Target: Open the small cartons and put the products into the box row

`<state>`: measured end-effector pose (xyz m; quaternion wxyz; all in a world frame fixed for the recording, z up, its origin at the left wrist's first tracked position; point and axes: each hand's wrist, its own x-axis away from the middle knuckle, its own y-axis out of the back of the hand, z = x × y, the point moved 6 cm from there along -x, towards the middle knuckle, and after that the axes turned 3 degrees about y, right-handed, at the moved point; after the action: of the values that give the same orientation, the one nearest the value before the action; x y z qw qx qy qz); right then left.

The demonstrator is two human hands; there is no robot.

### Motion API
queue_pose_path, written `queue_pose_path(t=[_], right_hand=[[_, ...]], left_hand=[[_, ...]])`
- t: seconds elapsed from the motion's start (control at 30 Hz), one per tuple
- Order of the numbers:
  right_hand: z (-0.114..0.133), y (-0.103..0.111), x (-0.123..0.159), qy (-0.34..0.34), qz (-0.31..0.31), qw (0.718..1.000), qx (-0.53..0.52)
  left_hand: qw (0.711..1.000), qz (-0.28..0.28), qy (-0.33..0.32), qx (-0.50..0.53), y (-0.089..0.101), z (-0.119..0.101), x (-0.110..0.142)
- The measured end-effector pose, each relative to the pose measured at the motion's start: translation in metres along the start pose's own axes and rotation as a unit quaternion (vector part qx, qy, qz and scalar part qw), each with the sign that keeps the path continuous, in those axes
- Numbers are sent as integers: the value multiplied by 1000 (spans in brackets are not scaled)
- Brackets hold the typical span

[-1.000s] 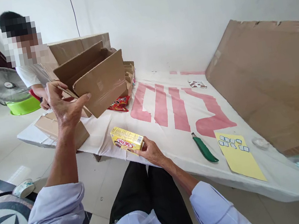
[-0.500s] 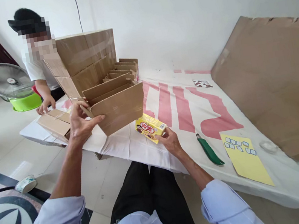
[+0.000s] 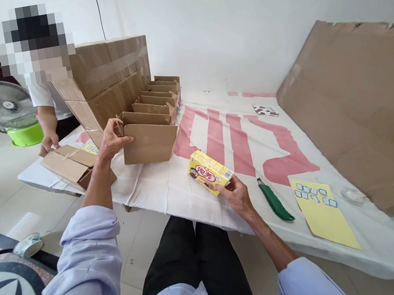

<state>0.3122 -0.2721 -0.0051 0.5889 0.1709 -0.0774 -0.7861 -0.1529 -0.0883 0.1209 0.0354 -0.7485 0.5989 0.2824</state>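
While the left grip [image 3: 111,140] holds the front box [image 3: 151,143], the right grip [image 3: 238,196] holds a yellow pack [image 3: 208,171] near it. Likely lining up the box; next, let go gently.

A white cloth [image 3: 198,202] with large faded-red shapes [image 3: 241,145] covers the tabletop [image 3: 174,191]. Toward its left end lies a taped cardboard carton [image 3: 66,167]; beyond that stands a stack of sealed cartons [image 3: 106,82], with a row of open-topped cardboard boxes [image 3: 152,107] along its right side. A brown-and-white patterned piece [image 3: 265,110] lies near the wall. Nearer the front edge, a green utility knife [image 3: 276,199] rests beside a yellow sheet [image 3: 331,225] bearing blue-edged pieces. At the right leans a large cardboard panel [image 3: 365,114].
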Motion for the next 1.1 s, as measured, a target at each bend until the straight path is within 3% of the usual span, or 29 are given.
queue_pose_path(t=[0.1, 0.17, 0.23, 0.37, 0.47, 0.67, 1.1], right_hand=[[-1, -9, 0, 9, 13, 1000, 0], [0, -13, -1, 12, 18, 1000, 0], [1, -15, -2, 14, 18, 1000, -2], [4, -14, -2, 23, 10, 1000, -15], [3, -8, -1, 30, 3, 999, -17], [-9, 7, 3, 36, -21, 999, -13], [-28, 7, 7, 54, -24, 998, 3]], left_hand=[[998, -53, 44, -9, 9, 11, 4], [987, -133, 55, -66, 16, 14, 19], [973, -179, 71, -127, 11, 16, 42], [968, -143, 110, -173, -32, 21, 88], [966, -115, 164, -166, -66, 33, 104], [957, -98, 235, -140, -92, 58, 96], [955, -90, 255, -121, -130, 84, 58]])
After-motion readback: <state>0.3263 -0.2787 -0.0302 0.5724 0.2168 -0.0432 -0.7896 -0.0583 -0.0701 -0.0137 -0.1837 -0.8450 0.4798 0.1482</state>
